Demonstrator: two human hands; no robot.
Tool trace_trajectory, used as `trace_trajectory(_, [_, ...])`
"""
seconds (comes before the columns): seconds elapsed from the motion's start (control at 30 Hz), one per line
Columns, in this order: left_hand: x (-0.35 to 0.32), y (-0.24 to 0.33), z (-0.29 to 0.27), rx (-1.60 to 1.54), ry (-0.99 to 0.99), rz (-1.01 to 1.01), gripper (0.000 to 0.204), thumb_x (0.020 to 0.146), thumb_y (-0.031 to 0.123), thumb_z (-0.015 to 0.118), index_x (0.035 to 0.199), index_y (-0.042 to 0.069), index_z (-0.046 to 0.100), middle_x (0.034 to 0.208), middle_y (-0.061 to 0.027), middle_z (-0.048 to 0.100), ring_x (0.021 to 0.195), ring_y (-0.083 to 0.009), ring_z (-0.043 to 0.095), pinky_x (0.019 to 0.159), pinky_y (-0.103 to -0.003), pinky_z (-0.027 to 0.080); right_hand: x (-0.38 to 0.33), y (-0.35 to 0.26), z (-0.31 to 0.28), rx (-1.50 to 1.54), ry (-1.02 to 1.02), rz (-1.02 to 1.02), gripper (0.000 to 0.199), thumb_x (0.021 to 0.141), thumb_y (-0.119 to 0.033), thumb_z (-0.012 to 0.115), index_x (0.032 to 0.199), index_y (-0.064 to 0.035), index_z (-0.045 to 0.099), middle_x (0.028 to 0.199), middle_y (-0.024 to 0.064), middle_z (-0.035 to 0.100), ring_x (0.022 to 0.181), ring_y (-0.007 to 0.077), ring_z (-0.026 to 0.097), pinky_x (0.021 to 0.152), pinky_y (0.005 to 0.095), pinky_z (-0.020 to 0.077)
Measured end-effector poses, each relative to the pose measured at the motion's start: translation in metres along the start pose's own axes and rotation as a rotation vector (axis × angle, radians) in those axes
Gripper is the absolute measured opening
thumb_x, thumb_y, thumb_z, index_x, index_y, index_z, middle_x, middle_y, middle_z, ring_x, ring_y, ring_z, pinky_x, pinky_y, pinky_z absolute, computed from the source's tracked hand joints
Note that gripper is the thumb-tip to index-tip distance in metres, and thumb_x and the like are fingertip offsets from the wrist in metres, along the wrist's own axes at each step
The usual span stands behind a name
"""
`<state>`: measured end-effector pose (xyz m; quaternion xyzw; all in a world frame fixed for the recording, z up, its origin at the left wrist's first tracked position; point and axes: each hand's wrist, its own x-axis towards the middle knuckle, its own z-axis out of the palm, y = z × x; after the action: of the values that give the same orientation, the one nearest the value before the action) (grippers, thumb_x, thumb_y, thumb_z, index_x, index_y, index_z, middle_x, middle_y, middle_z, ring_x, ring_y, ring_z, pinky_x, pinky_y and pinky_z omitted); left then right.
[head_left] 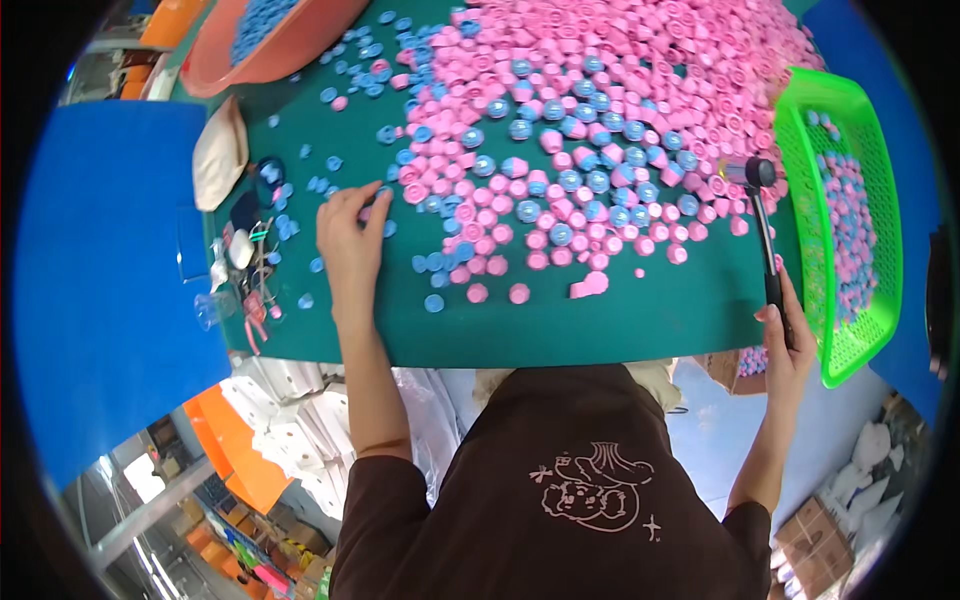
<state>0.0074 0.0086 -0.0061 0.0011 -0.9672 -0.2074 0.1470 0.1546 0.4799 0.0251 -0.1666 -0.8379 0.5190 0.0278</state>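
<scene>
My right hand [788,325] is wrapped round the dark handle of a mallet [765,230]. The black mallet head is raised beside the right edge of the pile of pink caps [600,40]. Over the left part of the green table, my left hand [350,235] has thumb and fingers curled together in a pinch. A small blue cap [385,190] shows at its fingertips, and a bit of pink shows between them. Near this hand lie loose blue caps [420,263]. Several caps with blue tops on pink bases [570,180] sit among the pink ones.
A green basket [808,220] of pink and blue pieces stands at the right edge of the table [600,335]. At the far left is an orange basin [205,65] with blue pieces. A cream pouch [220,155] and small odds and ends lie along the left edge.
</scene>
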Motion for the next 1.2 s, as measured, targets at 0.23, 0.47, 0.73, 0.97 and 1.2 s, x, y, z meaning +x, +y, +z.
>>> trace_trajectory(0.23, [-0.026, 0.001, -0.008, -0.067, -0.073, -0.077, 0.017, 0.079, 0.013, 0.077, 0.093, 0.005, 0.070, 0.088, -0.0050, 0.067, 0.076, -0.0173, 0.056, 0.069, -0.030, 0.047, 0.002, -0.010, 0.000, -0.184, 0.037, -0.080, 0.041, 0.092, -0.007, 0.062, 0.133, -0.0062, 0.059, 0.098, -0.0004, 0.067, 0.075, 0.0054, 0.055, 0.067, 0.0199, 0.0434])
trace_trajectory(0.47, [-0.015, 0.005, 0.002, -0.020, -0.109, -0.154, 0.026, 0.082, 0.016, 0.077, 0.104, 0.005, 0.070, 0.084, -0.0018, 0.065, 0.070, -0.0094, 0.051, 0.064, -0.024, 0.043, 0.002, -0.010, -0.001, -0.297, -0.034, -0.177, 0.041, 0.089, -0.002, 0.065, 0.130, -0.0041, 0.061, 0.077, 0.0037, 0.058, 0.065, 0.0094, 0.051, 0.060, 0.0239, 0.0411])
trace_trajectory(0.73, [-0.001, 0.064, -0.002, -0.304, -0.023, -0.174, 0.026, 0.080, 0.010, 0.077, 0.104, 0.005, 0.071, 0.085, -0.0025, 0.064, 0.069, -0.0090, 0.050, 0.060, -0.023, 0.040, 0.000, -0.012, -0.005, -0.195, -0.087, -0.090, 0.040, 0.090, -0.004, 0.064, 0.130, -0.0027, 0.060, 0.074, 0.0035, 0.056, 0.063, 0.0090, 0.050, 0.058, 0.0238, 0.0403])
trace_trajectory(0.97, [0.005, 0.226, 0.058, -0.550, -0.286, 0.478, 0.028, 0.072, 0.007, 0.080, 0.099, 0.006, 0.071, 0.085, -0.0044, 0.068, 0.067, -0.0138, 0.053, 0.062, -0.028, 0.046, 0.001, 0.004, -0.009, -0.162, 0.015, -0.071, 0.041, 0.091, -0.006, 0.065, 0.132, -0.0037, 0.059, 0.086, 0.0042, 0.065, 0.072, 0.0091, 0.056, 0.067, 0.0227, 0.0440])
trace_trajectory(1.2, [0.020, 0.258, 0.124, -0.507, -0.359, 0.679, 0.022, 0.075, 0.016, 0.076, 0.093, 0.005, 0.069, 0.089, -0.0079, 0.063, 0.086, -0.0277, 0.058, 0.078, -0.040, 0.046, -0.003, 0.006, -0.014, -0.107, -0.007, 0.038, 0.042, 0.092, -0.007, 0.064, 0.133, -0.0040, 0.058, 0.086, 0.0036, 0.064, 0.068, 0.0080, 0.051, 0.063, 0.0227, 0.0416])
